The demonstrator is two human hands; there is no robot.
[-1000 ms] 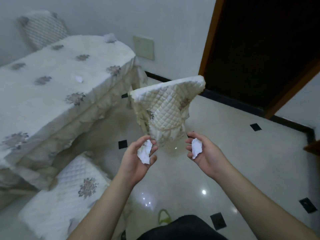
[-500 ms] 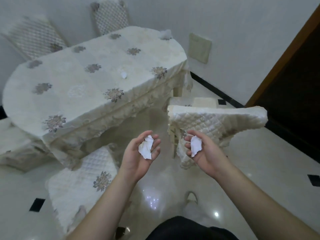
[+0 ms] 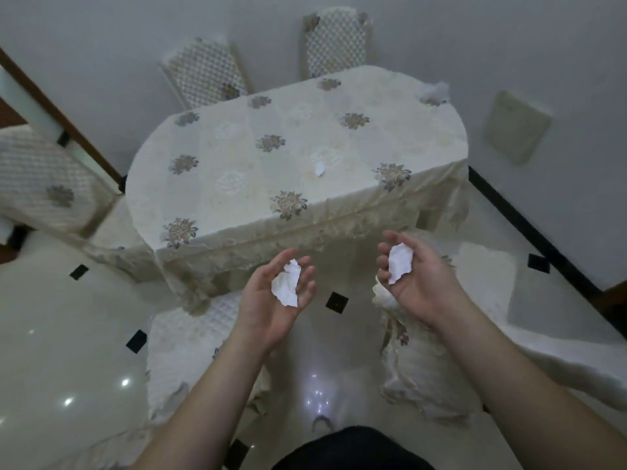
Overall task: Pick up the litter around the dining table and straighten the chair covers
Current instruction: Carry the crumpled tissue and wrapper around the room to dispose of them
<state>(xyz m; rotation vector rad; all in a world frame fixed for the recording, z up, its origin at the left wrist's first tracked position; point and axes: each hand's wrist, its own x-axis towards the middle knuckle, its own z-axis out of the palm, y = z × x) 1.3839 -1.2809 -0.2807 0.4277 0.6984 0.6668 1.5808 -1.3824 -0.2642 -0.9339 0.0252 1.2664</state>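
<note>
The left hand (image 3: 274, 300) is half curled, palm up, and cups a paper scrap (image 3: 286, 287). At 3 o'clock from it, the right hand (image 3: 419, 278) curls around a second scrap (image 3: 399, 262). One more scrap (image 3: 319, 168) lies on the table (image 3: 237, 171) at 12 o'clock.

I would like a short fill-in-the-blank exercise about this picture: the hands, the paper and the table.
1. Each of the two hands, left hand and right hand, holds a crumpled piece of ____ paper.
2. One more paper scrap lies on top of the ____.
3. The tablecloth is printed with a ____ pattern.
4. The pale floor has small ____ square tiles set into it.

Missing words: white; table; flower; black
</note>
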